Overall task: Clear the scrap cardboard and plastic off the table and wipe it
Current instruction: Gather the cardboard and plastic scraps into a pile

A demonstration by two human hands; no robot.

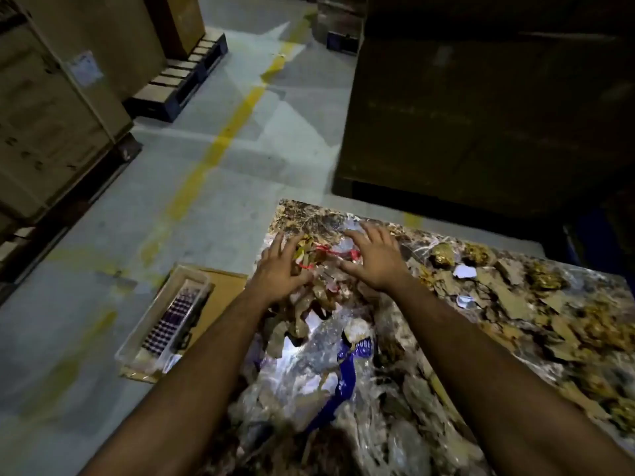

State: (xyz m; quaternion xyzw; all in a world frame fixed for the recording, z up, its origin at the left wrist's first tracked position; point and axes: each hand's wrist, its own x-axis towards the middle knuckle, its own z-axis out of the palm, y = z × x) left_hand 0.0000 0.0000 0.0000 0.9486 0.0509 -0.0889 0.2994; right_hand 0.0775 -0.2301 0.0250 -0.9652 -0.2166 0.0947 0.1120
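Your left hand (278,269) and right hand (372,259), fingers spread and relaxed, flank a heap of scrap cardboard and plastic (319,269) at the marble-patterned desk's (309,211) far left corner. No label on the cartons is legible.

A dim warehouse. The floor (240,159) is grey concrete, with a worn yellow line (220,142) running away from the grip toward the far end. Left of the grip, tall brown cartons (51,108) stand on dark pallets (185,77); one carton bears a pale label (85,68). Beyond the grip and to the right, a large dark carton stack (481,97) sits in shadow. Just left of the grip, low on the floor, a clear tray (168,314) lies on a flat board (223,280). Patches of light fall across the floor ahead.
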